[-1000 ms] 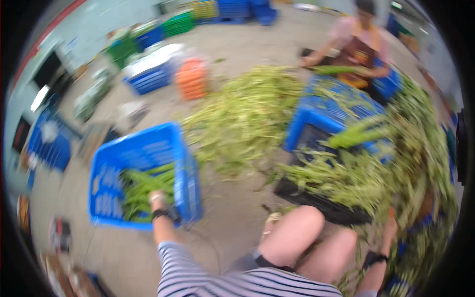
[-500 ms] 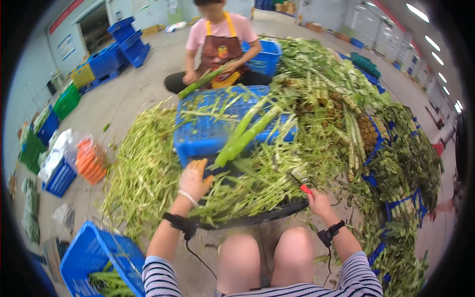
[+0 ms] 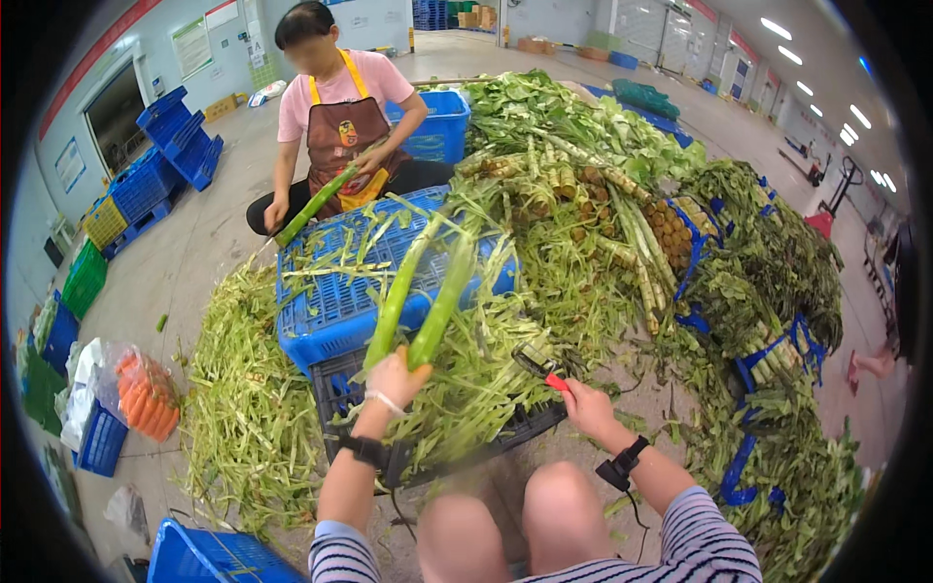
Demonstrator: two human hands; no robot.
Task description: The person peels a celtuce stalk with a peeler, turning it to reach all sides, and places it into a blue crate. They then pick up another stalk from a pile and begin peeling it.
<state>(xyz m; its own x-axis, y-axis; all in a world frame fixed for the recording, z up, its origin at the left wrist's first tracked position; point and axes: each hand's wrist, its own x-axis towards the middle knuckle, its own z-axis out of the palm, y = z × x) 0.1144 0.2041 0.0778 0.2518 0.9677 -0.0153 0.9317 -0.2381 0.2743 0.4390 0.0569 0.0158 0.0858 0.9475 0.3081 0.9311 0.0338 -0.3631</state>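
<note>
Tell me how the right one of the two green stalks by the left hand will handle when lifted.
The green stalk is probably fairly stiff, since it looks thick and nearly straight. Its smooth surface suggests it may be slippery. Being long, it could feel top-heavy if gripped at one end.

Two long, glossy green stalks [image 3: 395,303] slant far-right; right of them, a red-handled peeler [image 3: 555,382] tilts, head far-left.

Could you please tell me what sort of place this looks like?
It looks like a vegetable preparation area, perhaps inside a warehouse: there are heaped green peelings on the floor, stacked blue crates by the wall, and a bag of carrots.
</note>
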